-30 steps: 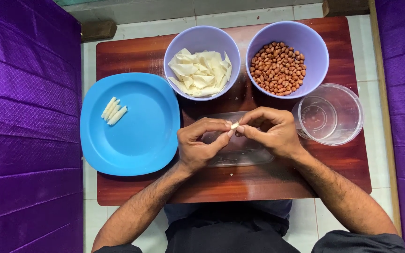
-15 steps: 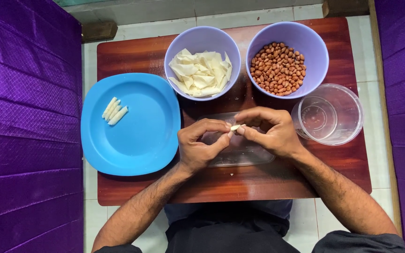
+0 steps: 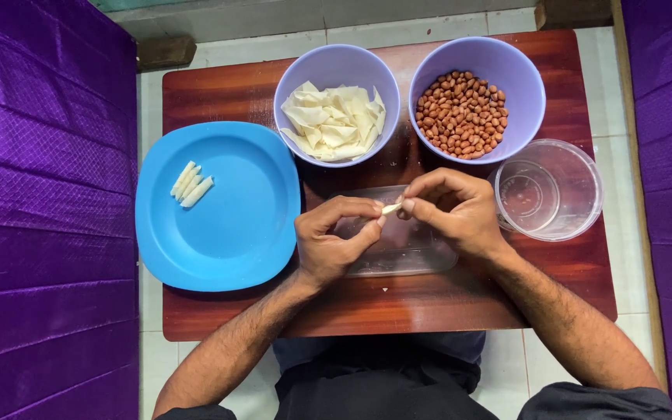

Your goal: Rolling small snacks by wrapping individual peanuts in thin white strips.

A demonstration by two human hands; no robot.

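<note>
At table centre, above a clear rectangular lid [image 3: 398,247]: left hand [image 3: 334,243] and right hand [image 3: 451,211], fingertips meeting on one small pale dough roll [image 3: 391,208]. Both hands are closed to a pinch, thumb against forefinger, each gripping one end of the roll, remaining fingers curled in. Compared with a second ago, the piece between the fingertips reads longer and narrower, a slim stick rather than a small lump, and the right hand sits slightly higher; judged from this, the rolling or sealing of the piece is near done. Left of the hands: blue plate [image 3: 227,225] bearing three finished rolls [image 3: 190,185] laid side by side near its upper left, unchanged. Behind the hands: lavender bowl of cut pastry wrappers [image 3: 334,120]; beside it, lavender bowl of red-skinned peanuts [image 3: 463,114]. Right: clear round container [image 3: 547,189], apparently empty. Support: dark red wooden table [image 3: 219,89], purple cloth [image 3: 40,194] at both sides.
</note>
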